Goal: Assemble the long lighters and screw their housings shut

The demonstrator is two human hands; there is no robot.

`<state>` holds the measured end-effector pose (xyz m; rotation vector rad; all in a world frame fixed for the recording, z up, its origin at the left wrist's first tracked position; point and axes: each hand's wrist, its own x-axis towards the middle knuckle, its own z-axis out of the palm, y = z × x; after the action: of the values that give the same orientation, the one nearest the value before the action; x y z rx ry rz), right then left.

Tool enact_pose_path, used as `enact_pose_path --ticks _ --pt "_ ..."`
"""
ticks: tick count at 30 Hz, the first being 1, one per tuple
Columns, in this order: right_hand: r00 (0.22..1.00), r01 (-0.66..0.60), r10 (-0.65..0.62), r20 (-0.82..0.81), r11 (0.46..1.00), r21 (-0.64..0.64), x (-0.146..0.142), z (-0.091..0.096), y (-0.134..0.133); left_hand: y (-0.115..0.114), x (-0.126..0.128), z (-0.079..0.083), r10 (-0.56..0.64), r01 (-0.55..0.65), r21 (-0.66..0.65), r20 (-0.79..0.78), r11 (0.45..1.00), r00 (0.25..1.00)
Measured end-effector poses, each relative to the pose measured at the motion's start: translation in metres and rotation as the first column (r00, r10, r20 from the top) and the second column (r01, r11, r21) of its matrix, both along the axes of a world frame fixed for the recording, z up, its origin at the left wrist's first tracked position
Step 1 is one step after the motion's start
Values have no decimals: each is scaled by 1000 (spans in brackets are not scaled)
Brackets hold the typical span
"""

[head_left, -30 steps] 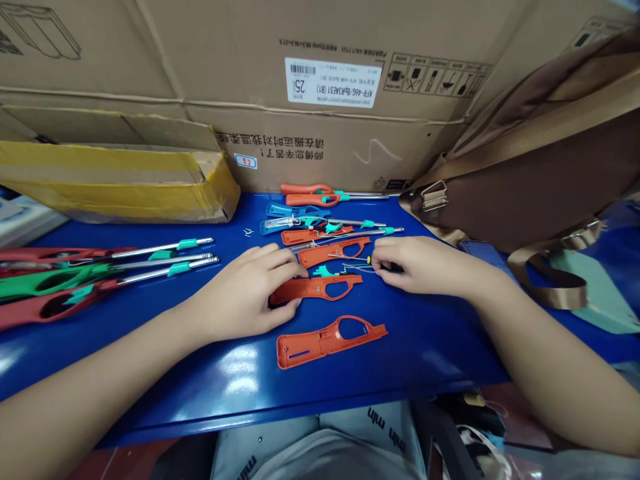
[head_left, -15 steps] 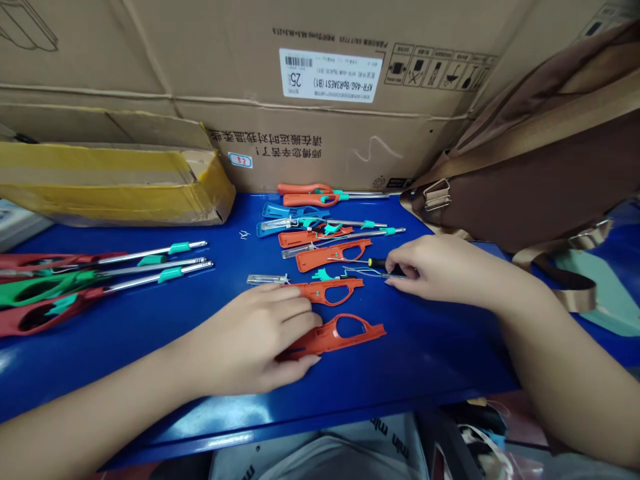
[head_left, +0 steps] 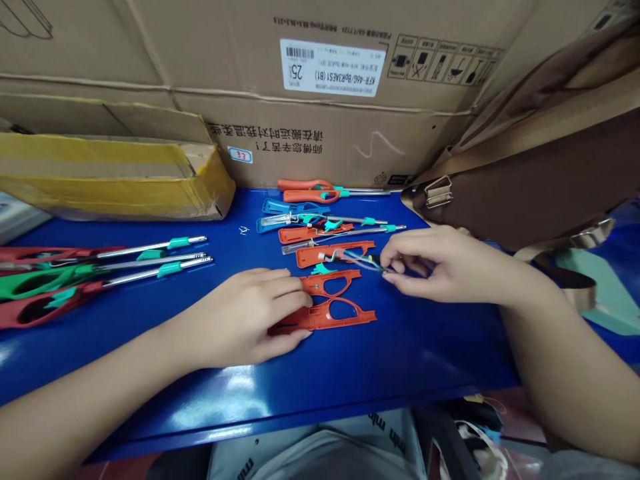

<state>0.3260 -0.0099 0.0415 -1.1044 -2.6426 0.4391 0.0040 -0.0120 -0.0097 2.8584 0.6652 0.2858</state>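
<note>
Near the front edge of the blue table (head_left: 390,353), an orange shell half (head_left: 323,317) lies flat with its hollow side up, perhaps so that its inside can be reached. The left hand (head_left: 255,313) grips its wide end, fingers bent over the top and thumb along the near edge, a hold that seems meant to steady it and leaves the looped end uncovered. Just behind is a second orange shell (head_left: 314,287), partly under those fingers; whether the two touch is hard to tell. The right hand (head_left: 430,263) pinches a wired part (head_left: 365,261) by one end, its thin leads stretching leftward over the shells, probably held that way to keep the other end free. A teal piece (head_left: 320,269) lies beneath. Farther back, opened shells and metal tubes lie in rows, apparently to keep each set together. Red and green lighters (head_left: 80,275) lie well apart at the left, their metal necks pointing right.
</note>
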Motion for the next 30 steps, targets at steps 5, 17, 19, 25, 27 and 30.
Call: enact_pose_path --ticks 5,17,19,25,27,30 --pt "990 -133 139 16 971 -196 -8 -4 -4 2 1 2 -3 3 -32 -4 999 1000" --pt "996 -52 44 -76 992 -114 -16 -11 -9 4 -2 1 -6 6 2 -8 1000 1000" --pt "996 -84 79 -35 984 -155 -16 -11 -10 4 -2 1 -8 8 -14 -9 1000 1000" --pt "976 -75 133 171 948 -309 -15 -16 -8 5 -1 2 -7 7 -25 -6 1000 1000" --pt "975 -52 116 188 949 -312 -15 -17 -8 6 -2 1 -10 10 -21 -9 1000 1000" --pt "978 -27 88 189 952 -305 -14 -18 -7 6 -2 1 -16 16 -7 -8 1000 1000"
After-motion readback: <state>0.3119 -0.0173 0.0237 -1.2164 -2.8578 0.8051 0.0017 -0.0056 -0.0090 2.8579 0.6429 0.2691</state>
